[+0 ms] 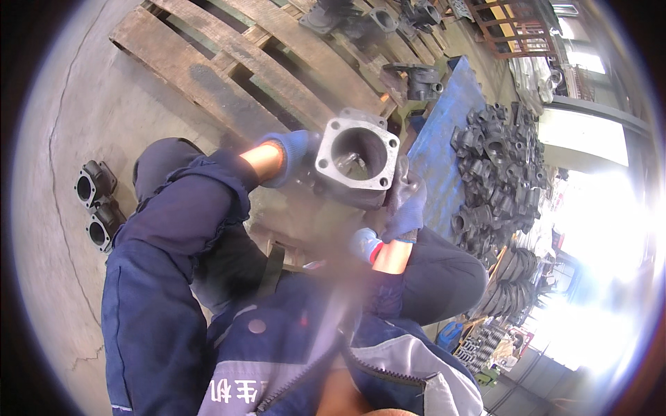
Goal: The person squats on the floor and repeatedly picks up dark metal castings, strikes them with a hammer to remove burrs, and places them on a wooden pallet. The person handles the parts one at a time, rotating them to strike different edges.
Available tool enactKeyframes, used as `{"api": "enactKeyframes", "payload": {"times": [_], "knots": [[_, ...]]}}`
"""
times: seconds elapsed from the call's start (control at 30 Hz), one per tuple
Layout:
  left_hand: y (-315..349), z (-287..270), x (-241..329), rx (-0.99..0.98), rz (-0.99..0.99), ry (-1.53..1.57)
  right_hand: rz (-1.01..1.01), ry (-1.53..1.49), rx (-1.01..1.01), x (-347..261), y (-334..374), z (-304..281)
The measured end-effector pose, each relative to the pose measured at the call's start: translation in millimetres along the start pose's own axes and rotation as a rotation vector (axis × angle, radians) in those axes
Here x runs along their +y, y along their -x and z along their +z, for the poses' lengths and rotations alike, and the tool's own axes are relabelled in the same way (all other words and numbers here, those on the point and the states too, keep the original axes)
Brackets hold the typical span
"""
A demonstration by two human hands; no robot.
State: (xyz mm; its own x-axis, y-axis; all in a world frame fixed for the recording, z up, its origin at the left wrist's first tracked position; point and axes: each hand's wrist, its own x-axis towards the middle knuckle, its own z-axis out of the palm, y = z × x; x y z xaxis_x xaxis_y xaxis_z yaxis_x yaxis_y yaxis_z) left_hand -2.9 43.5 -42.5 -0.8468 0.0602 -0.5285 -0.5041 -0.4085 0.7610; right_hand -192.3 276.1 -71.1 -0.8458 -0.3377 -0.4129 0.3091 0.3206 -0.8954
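Between my hands is a grey cast-metal housing (pixel 324 163) with a machined square flange, bolt holes at its corners and a wide round bore facing up. My left hand (pixel 295 156), in a blue knitted glove, is closed against its left side; the fingertips are partly hidden behind the casting. On the right, my right hand (pixel 406 204), in a blue glove with a dark, dirty palm, grips the lower right side of the flange. The housing is held up in front of my knees, off the floor.
A wooden pallet (pixel 222 59) lies ahead, with dark castings (pixel 364 24) at its far end. To the right, a blue metal sheet (pixel 440 149) stands beside a large heap of castings (pixel 496 166). Two flanged housings (pixel 97 201) sit on the concrete floor at left.
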Motion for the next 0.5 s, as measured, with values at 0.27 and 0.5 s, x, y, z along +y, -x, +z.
{"api": "enactKeyframes", "payload": {"times": [0.27,0.5], "knots": [[-11.1,-10.3,1.5,-0.061,0.059,-0.289,-0.158,0.359,-0.116,-7.0,3.5,5.1],[-10.0,-19.4,1.8,0.068,0.099,-0.783,-0.084,-0.078,-0.034,-10.0,12.1,31.1]]}}
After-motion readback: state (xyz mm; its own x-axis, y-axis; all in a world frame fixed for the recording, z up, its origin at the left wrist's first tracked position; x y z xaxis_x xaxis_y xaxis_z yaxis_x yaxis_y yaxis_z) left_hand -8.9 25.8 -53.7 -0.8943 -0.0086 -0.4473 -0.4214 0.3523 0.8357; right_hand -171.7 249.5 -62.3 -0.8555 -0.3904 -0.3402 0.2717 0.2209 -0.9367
